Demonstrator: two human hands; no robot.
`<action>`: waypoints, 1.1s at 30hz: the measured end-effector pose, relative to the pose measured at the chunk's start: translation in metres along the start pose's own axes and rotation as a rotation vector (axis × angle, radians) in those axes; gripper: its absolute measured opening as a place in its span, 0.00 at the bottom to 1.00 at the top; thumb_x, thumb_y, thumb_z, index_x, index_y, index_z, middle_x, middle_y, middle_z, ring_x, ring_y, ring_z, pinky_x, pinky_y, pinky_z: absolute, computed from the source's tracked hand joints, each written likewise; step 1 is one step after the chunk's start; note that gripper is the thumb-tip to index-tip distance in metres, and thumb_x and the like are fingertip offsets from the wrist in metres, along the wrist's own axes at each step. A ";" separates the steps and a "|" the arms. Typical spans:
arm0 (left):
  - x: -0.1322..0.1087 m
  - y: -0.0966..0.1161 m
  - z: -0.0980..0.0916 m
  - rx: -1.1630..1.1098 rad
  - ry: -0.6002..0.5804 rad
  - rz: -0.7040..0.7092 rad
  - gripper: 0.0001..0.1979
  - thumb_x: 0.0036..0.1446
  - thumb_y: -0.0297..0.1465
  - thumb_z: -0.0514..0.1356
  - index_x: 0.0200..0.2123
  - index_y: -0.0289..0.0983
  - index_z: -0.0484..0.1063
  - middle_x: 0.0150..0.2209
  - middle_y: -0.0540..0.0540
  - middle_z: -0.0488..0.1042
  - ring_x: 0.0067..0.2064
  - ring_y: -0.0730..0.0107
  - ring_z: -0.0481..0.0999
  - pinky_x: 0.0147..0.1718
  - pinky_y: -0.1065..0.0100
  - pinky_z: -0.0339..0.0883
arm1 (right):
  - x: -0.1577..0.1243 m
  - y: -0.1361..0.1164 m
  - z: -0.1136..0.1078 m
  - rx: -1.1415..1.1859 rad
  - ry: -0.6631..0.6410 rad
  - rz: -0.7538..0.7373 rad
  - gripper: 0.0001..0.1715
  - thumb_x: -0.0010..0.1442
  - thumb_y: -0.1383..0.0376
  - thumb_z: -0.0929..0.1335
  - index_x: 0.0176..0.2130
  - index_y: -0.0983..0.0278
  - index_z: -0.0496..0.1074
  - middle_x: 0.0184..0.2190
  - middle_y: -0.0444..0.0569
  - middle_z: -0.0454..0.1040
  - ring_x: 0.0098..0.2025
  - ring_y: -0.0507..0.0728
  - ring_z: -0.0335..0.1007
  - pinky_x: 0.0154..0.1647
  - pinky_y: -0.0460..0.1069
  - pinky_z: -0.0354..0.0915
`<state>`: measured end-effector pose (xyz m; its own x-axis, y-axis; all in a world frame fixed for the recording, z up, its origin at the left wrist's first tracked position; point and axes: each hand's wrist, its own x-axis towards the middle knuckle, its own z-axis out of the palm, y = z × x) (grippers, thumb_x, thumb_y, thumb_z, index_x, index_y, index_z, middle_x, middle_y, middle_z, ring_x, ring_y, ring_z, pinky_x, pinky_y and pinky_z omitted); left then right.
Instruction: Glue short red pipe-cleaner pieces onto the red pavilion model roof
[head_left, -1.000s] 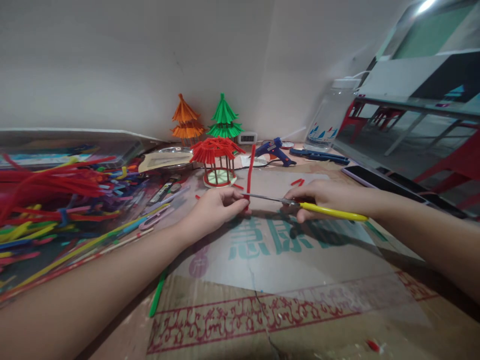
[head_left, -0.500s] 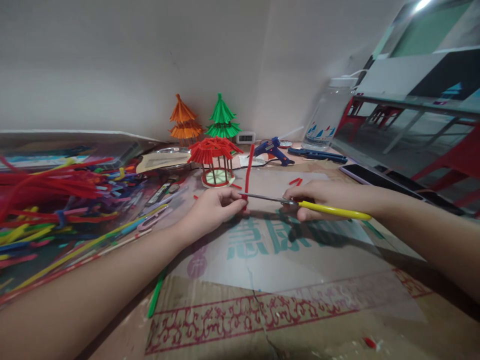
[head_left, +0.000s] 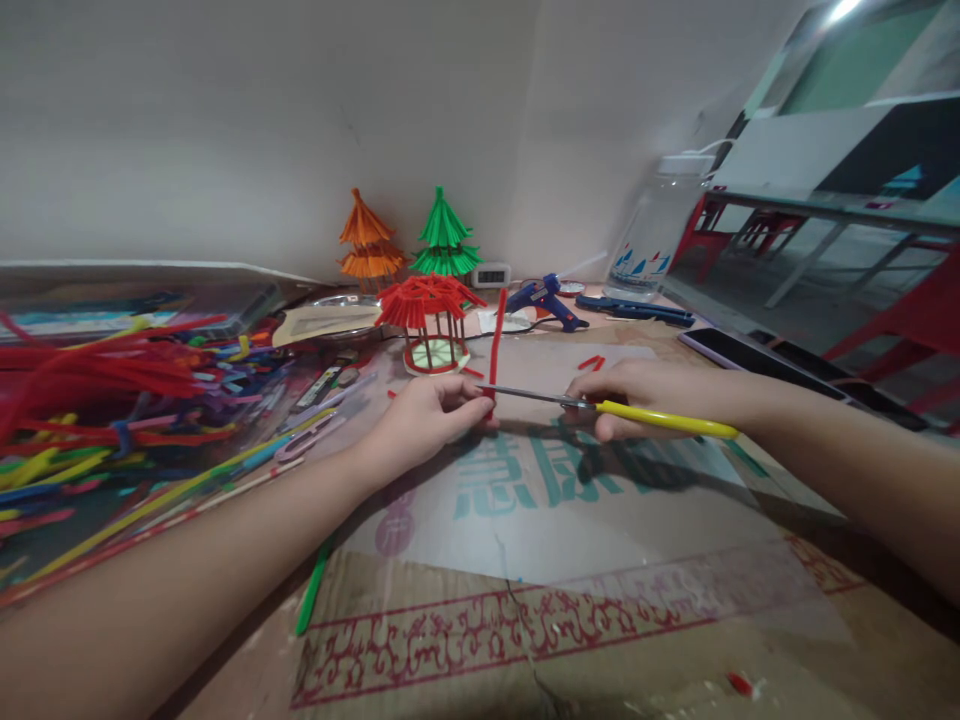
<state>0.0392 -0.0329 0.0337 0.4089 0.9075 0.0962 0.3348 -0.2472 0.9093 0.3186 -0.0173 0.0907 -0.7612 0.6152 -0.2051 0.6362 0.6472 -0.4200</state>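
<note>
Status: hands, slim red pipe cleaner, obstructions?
Left hand: pinching slim red pipe cleaner, near upright. Right hand: holding yellow-handled metal scissors, blades at it. Left fingertips close to blades.

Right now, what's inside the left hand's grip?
A red strip rises nearly upright at the left hand's fingertips, near the blades of the scissors. Whatever the hand itself covers can't be seen.
</note>
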 end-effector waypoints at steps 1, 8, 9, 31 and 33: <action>0.000 0.000 0.000 -0.007 0.000 -0.004 0.12 0.58 0.39 0.60 0.30 0.36 0.73 0.31 0.46 0.82 0.34 0.68 0.79 0.38 0.68 0.70 | 0.000 0.001 0.000 -0.002 -0.002 -0.010 0.23 0.62 0.46 0.66 0.39 0.63 0.71 0.31 0.47 0.72 0.30 0.55 0.65 0.30 0.48 0.56; 0.001 -0.002 0.000 -0.028 0.000 -0.010 0.10 0.59 0.36 0.60 0.29 0.36 0.73 0.31 0.46 0.82 0.33 0.69 0.79 0.37 0.69 0.70 | -0.001 0.002 0.000 -0.023 0.008 -0.042 0.24 0.64 0.45 0.64 0.39 0.63 0.71 0.30 0.46 0.71 0.30 0.55 0.65 0.29 0.48 0.56; 0.001 -0.002 0.000 -0.027 0.000 -0.007 0.10 0.59 0.36 0.60 0.30 0.36 0.73 0.31 0.46 0.82 0.33 0.69 0.79 0.37 0.69 0.69 | 0.000 0.002 0.000 -0.024 0.011 -0.038 0.24 0.63 0.45 0.65 0.40 0.63 0.72 0.30 0.47 0.72 0.30 0.55 0.65 0.29 0.48 0.57; 0.000 -0.005 0.000 -0.070 0.049 0.007 0.12 0.59 0.38 0.61 0.32 0.34 0.74 0.32 0.44 0.81 0.34 0.69 0.80 0.37 0.70 0.72 | 0.002 0.014 0.001 -0.128 0.133 0.048 0.25 0.63 0.45 0.64 0.39 0.62 0.75 0.31 0.49 0.75 0.31 0.56 0.68 0.30 0.49 0.56; 0.000 -0.006 -0.001 -0.037 0.124 0.009 0.12 0.58 0.38 0.61 0.32 0.35 0.75 0.32 0.45 0.81 0.32 0.70 0.79 0.35 0.70 0.71 | -0.002 0.016 -0.004 -0.137 0.155 0.024 0.23 0.62 0.46 0.66 0.41 0.61 0.76 0.32 0.48 0.76 0.32 0.57 0.69 0.31 0.49 0.57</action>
<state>0.0364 -0.0309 0.0289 0.3031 0.9408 0.1518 0.2990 -0.2451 0.9223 0.3310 -0.0068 0.0876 -0.7241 0.6861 -0.0709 0.6729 0.6802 -0.2907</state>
